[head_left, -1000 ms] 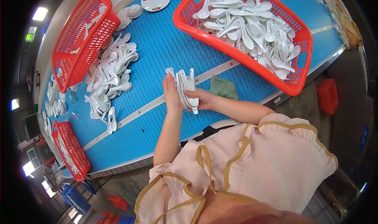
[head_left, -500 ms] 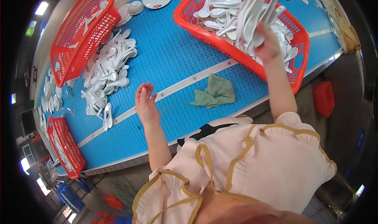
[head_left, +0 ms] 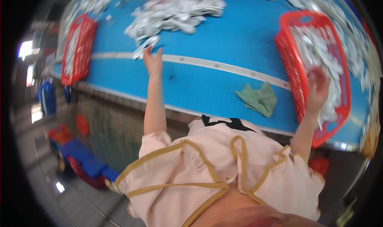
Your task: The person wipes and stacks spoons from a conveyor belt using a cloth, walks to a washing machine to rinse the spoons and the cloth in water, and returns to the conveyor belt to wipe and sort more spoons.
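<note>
Nearest to the body, a green cloth (head_left: 258, 99) lies crumpled on the blue conveyor surface (head_left: 223, 39), just in front of the table edge and between the two arms, where it is within easy reach of either hand but touched by neither. To its right, the right hand (head_left: 318, 87) is held over the near end of a red basket (head_left: 295, 73) filled with white spoons (head_left: 319, 51); the picture is blurred there, so it cannot be told whether the fingers are curled, spread or closed on a spoon. The basket is set lengthwise beside the person, presumably so that spoons can be laid in without stretching. Farther out on the left, the left hand (head_left: 153, 61) is stretched forward across the pale seam strip (head_left: 223, 64), its fingers loosely spread and lifted, the fingertips just at a pair of loose spoons (head_left: 145, 46) at the near edge of a large heap of white spoons (head_left: 179, 9). Nothing is gripped by it. Beyond, at the far left, a second red basket (head_left: 77, 47) stands apart from both hands.
</note>
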The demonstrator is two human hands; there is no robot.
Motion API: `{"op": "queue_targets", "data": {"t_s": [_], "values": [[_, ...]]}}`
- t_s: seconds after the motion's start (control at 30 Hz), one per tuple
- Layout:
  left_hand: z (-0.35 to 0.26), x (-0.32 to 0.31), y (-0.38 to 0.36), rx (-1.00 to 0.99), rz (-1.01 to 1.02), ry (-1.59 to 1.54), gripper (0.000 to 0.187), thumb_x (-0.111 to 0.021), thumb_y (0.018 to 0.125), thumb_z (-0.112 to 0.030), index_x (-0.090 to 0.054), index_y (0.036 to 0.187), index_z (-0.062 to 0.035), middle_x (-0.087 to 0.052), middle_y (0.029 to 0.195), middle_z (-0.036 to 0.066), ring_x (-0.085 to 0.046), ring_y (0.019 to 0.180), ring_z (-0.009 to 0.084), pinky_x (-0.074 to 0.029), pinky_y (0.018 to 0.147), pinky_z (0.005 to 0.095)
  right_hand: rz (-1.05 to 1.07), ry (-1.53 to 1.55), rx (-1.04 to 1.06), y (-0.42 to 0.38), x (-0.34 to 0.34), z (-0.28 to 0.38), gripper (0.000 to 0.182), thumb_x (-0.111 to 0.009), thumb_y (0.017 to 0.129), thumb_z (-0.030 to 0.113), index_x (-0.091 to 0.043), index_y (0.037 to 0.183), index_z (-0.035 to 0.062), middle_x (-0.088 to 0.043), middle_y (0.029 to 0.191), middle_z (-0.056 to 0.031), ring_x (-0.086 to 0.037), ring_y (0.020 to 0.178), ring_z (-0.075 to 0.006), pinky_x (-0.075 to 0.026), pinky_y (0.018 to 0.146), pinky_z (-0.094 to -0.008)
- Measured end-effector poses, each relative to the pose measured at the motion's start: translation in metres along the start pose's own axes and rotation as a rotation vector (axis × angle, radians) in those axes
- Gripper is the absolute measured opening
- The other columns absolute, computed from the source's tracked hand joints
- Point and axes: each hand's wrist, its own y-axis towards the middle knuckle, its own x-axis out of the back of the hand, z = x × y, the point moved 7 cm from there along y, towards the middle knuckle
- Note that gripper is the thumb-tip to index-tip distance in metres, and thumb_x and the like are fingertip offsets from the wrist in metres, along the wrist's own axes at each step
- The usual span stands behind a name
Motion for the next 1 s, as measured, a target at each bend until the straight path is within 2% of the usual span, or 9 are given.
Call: {"op": "queue_targets", "data": {"t_s": [0.07, 0.1, 0.2, 0.33, 0.47, 0.63, 0.73, 0.83, 1.0], "values": [[0.015, 0.016, 0.030, -0.045, -0.089, 0.406, 0.072, -0.071, 0.059, -0.038, -0.040, 0.117, -0.0096, -0.037, 0.120, 0.019, -0.035, 0.112, 0.0303, -0.030, 0.091, 0.0445, 0.522, -0.158, -0.025, -0.032, -0.054, 0.005, 0.042, -0.062, 0.068, 0.004, -0.049, 0.108, 0.0029, -0.052, 0.106, -0.0078, -0.050, 0.099, -0.0187, -0.039, 0.085, -0.0310], [0.019, 0.020, 0.039, -0.041, -0.102, 0.547, 0.084, -0.073, 0.054, -0.043, -0.034, 0.122, -0.0125, -0.030, 0.127, 0.020, -0.027, 0.119, 0.0333, -0.026, 0.094, 0.0486, 0.643, -0.215, -0.049, -0.049, -0.075, 0.000, 0.050, -0.066, 0.061, 0.006, -0.050, 0.108, 0.0055, -0.048, 0.113, -0.0099, -0.047, 0.104, -0.0218, -0.037, 0.088, -0.0325], [0.025, 0.027, 0.054, 0.249, 0.143, 0.652, 0.102, -0.069, 0.053, -0.054, -0.013, 0.133, -0.0227, -0.007, 0.136, 0.020, -0.006, 0.126, 0.0368, -0.018, 0.092, 0.0593, 0.833, -0.415, 0.120, -0.097, -0.098, -0.039, 0.063, -0.072, 0.057, 0.020, -0.048, 0.115, 0.0121, -0.035, 0.127, -0.0138, -0.034, 0.117, -0.0317, -0.028, 0.095, -0.0391], [0.053, 0.000, 0.071, 0.189, 0.388, 0.753, 0.099, -0.062, 0.057, -0.062, -0.012, 0.133, -0.0233, 0.003, 0.137, 0.019, 0.001, 0.127, 0.0342, -0.008, 0.093, 0.0611, 0.838, -0.608, 0.014, -0.131, -0.097, -0.079, 0.071, -0.072, 0.057, 0.025, -0.042, 0.121, 0.0153, -0.019, 0.136, -0.0129, -0.020, 0.124, -0.0332, -0.021, 0.098, -0.0433], [0.046, -0.029, 0.073, 0.105, 0.307, 0.753, 0.087, -0.059, 0.059, -0.063, -0.023, 0.130, -0.0258, -0.008, 0.135, 0.020, -0.005, 0.127, 0.0328, -0.006, 0.094, 0.0604, 0.758, -0.664, 0.056, -0.140, -0.101, -0.093, 0.071, -0.070, 0.061, 0.028, -0.039, 0.123, 0.0173, -0.018, 0.137, -0.0124, -0.015, 0.126, -0.0313, -0.013, 0.100, -0.0464], [0.021, -0.051, 0.054, 0.125, 0.211, 0.725, 0.080, -0.056, 0.064, -0.062, -0.027, 0.129, -0.0243, -0.009, 0.134, 0.023, -0.005, 0.127, 0.0341, -0.006, 0.094, 0.0595, 0.740, -0.661, 0.070, -0.139, -0.103, -0.096, 0.068, -0.070, 0.061, 0.028, -0.040, 0.122, 0.0174, -0.019, 0.136, -0.0118, -0.016, 0.126, -0.0308, -0.012, 0.100, -0.0463], [0.010, -0.065, 0.041, 0.259, 0.226, 0.750, 0.083, -0.051, 0.066, -0.064, -0.024, 0.130, -0.0188, -0.008, 0.133, 0.027, -0.002, 0.126, 0.0370, -0.006, 0.094, 0.0593, 0.725, -0.656, 0.079, -0.139, -0.105, -0.098, 0.067, -0.070, 0.061, 0.028, -0.041, 0.121, 0.0174, -0.021, 0.136, -0.0114, -0.016, 0.126, -0.0304, -0.011, 0.100, -0.0466], [-0.005, -0.081, 0.023, 0.262, 0.158, 0.666, 0.089, -0.057, 0.066, -0.055, -0.016, 0.131, -0.0106, -0.014, 0.131, 0.026, -0.005, 0.126, 0.0368, -0.004, 0.093, 0.0599, 0.711, -0.657, 0.092, -0.138, -0.106, -0.099, 0.066, -0.070, 0.060, 0.028, -0.043, 0.119, 0.0172, -0.022, 0.136, -0.0111, -0.017, 0.126, -0.0303, -0.012, 0.100, -0.0468], [-0.032, -0.110, -0.008, 0.012, 0.204, 0.731, 0.086, -0.058, 0.066, -0.054, -0.024, 0.129, -0.0057, 0.002, 0.138, 0.019, 0.004, 0.128, 0.0328, -0.009, 0.091, 0.0635, 0.698, -0.669, 0.105, -0.137, -0.106, -0.100, 0.065, -0.071, 0.060, 0.028, -0.044, 0.118, 0.0170, -0.024, 0.135, -0.0107, -0.018, 0.125, -0.0301, -0.012, 0.099, -0.0469]]}}
